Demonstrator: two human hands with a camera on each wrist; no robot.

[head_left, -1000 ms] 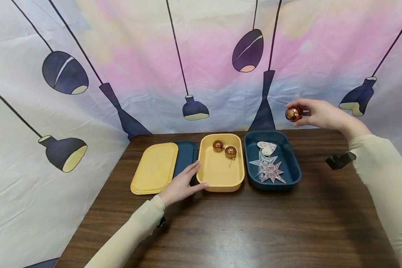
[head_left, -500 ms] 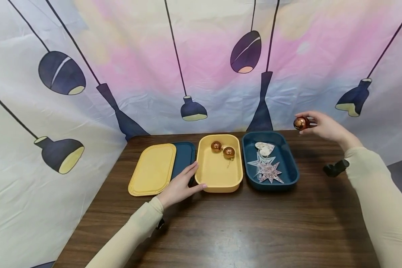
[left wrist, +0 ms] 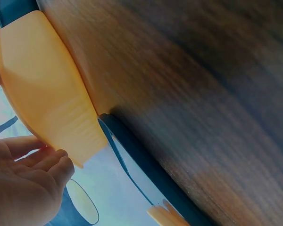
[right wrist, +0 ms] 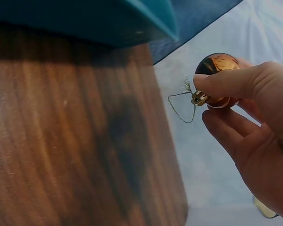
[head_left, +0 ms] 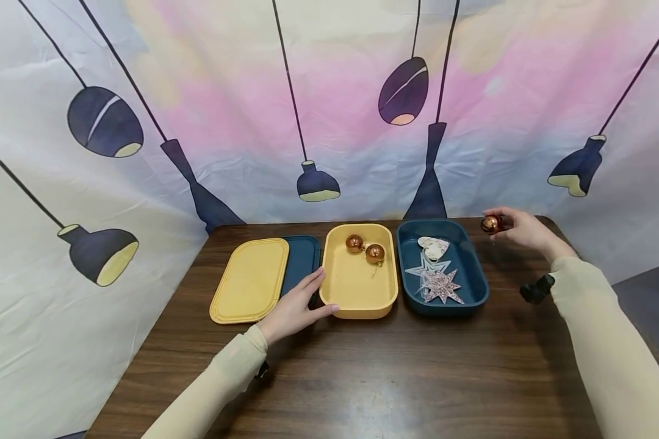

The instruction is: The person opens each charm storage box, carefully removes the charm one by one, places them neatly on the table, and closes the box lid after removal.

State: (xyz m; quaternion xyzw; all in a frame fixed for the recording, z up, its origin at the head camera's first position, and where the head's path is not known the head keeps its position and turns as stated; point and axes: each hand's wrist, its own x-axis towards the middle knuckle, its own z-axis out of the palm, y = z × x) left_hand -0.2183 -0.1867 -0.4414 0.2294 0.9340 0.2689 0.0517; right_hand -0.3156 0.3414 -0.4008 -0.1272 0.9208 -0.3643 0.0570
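Wood counter (head_left: 335, 378), lamp-print sheet (head_left: 527, 91) behind. Right grip (head_left: 529, 231) pinches a ball (head_left: 491, 224), 2 o'clock from the blue box (head_left: 471, 274); left grip (head_left: 291, 310), unclenched, touches the yellow box (head_left: 357, 289) at 8 o'clock. Two balls (head_left: 354, 244) are in, this one isn't yet; lids (head_left: 249, 280) off at 9.

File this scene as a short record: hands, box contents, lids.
Left hand: touching the yellow box
Right hand: holding a copper bauble beside the blue box
Yellow box contents: two other copper baubles
Blue box contents: a heart-shaped ornament, a glittery star, a pale star
Lids: yellow lid partly covering blue lid on the wooden table
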